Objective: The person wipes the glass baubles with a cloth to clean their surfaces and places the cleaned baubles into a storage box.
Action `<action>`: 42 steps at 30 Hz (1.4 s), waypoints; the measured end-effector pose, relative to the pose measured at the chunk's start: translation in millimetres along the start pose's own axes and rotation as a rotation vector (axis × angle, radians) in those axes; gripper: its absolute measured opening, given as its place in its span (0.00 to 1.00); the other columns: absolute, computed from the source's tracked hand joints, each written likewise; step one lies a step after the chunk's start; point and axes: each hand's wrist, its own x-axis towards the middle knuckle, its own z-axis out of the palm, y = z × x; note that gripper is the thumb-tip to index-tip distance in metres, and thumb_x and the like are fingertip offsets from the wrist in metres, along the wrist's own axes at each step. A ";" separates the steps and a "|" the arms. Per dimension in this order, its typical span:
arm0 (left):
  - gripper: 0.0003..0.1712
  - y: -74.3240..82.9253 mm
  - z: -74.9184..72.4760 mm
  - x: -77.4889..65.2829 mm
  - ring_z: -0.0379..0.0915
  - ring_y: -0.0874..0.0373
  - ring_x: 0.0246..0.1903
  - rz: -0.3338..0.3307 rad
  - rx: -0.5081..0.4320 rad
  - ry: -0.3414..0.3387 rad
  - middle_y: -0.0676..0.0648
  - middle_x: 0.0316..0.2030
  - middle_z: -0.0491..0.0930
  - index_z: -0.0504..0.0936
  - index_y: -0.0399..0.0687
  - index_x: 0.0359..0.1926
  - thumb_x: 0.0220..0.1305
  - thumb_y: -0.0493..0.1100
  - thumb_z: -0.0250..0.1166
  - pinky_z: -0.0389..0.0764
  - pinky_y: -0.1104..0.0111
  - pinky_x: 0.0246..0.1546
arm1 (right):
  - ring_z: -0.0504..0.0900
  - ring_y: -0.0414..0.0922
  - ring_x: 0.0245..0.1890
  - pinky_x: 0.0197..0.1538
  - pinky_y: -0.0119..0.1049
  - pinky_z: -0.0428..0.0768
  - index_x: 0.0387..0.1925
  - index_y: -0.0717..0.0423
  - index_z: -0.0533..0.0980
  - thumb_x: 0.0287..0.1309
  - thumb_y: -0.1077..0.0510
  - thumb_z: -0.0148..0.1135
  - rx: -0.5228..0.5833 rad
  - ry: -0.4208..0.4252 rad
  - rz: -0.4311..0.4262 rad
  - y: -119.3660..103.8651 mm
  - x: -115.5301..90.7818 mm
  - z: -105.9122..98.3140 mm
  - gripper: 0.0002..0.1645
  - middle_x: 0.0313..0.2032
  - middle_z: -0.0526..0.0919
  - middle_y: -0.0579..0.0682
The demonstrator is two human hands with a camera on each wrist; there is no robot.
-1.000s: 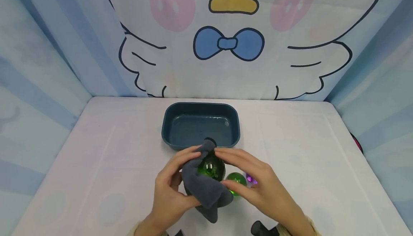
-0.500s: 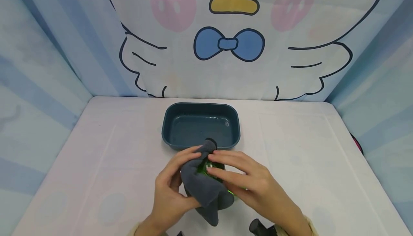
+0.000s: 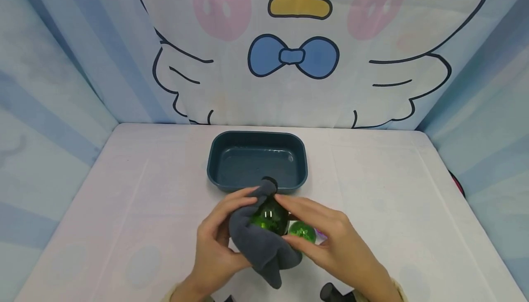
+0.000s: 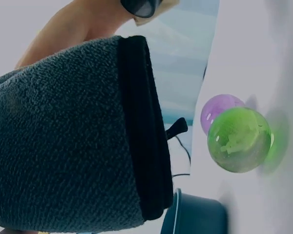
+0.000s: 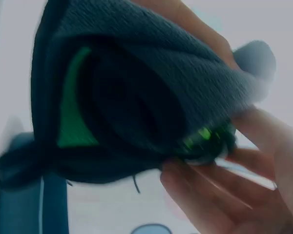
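Observation:
Above the table, my left hand (image 3: 216, 242) holds a dark grey towel (image 3: 262, 247) wrapped round the left and near sides of a clear green ball (image 3: 273, 215). The thumb and fingers of my right hand (image 3: 334, 235) grip the ball's bare right side. In the right wrist view the towel (image 5: 136, 53) drapes over the ball, with green showing through its folds. The towel (image 4: 73, 141) fills much of the left wrist view and shows a black hem with a small loop. How much of the ball is covered underneath cannot be seen.
A second green ball (image 3: 302, 232) lies on the white table (image 3: 165, 210), partly behind the right hand. Beside it sits a purple ball (image 4: 219, 109). A dark teal tray (image 3: 215, 155) stands just beyond the hands. A patterned curtain (image 3: 289, 95) rises behind the table.
My right fingers moved left over the held ball, then drew back to its right side, baring it and the second green ball again. The left hand stays nearly in place with the towel.

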 end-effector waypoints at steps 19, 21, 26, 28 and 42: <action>0.42 1.7 1.5 -1.0 0.71 0.46 0.63 -0.050 -0.005 -0.007 0.33 0.62 0.72 0.74 0.31 0.60 0.39 0.20 0.77 0.79 0.65 0.59 | 0.77 0.48 0.59 0.55 0.25 0.80 0.61 0.58 0.76 0.66 0.51 0.60 -0.036 0.047 -0.251 3.7 5.7 1.0 0.25 0.60 0.77 0.55; 0.42 0.5 2.0 -1.2 0.71 0.47 0.63 -0.037 0.007 -0.014 0.34 0.62 0.72 0.74 0.31 0.60 0.39 0.21 0.77 0.79 0.66 0.59 | 0.80 0.45 0.56 0.51 0.26 0.83 0.61 0.57 0.76 0.62 0.53 0.65 0.034 0.039 -0.137 3.5 3.7 1.2 0.27 0.58 0.79 0.54; 0.43 -2.7 2.4 -0.7 0.71 0.46 0.62 0.022 0.015 -0.022 0.32 0.61 0.73 0.74 0.31 0.59 0.37 0.21 0.78 0.79 0.66 0.60 | 0.86 0.42 0.46 0.44 0.34 0.87 0.60 0.58 0.77 0.53 0.62 0.73 0.224 0.040 0.122 3.2 1.3 1.8 0.31 0.53 0.84 0.54; 0.42 -2.2 2.1 -0.6 0.72 0.46 0.62 0.011 0.014 -0.015 0.32 0.61 0.73 0.75 0.31 0.59 0.37 0.21 0.78 0.79 0.66 0.59 | 0.87 0.43 0.45 0.44 0.34 0.87 0.60 0.58 0.78 0.53 0.61 0.73 0.234 0.033 0.164 3.0 1.5 2.4 0.30 0.54 0.84 0.54; 0.41 1.7 -0.1 -2.2 0.72 0.48 0.61 -0.089 0.021 0.002 0.35 0.60 0.73 0.75 0.34 0.59 0.40 0.22 0.78 0.80 0.63 0.57 | 0.73 0.46 0.64 0.63 0.29 0.76 0.62 0.56 0.75 0.58 0.58 0.70 0.056 0.012 -0.190 4.9 2.7 -4.7 0.29 0.64 0.74 0.54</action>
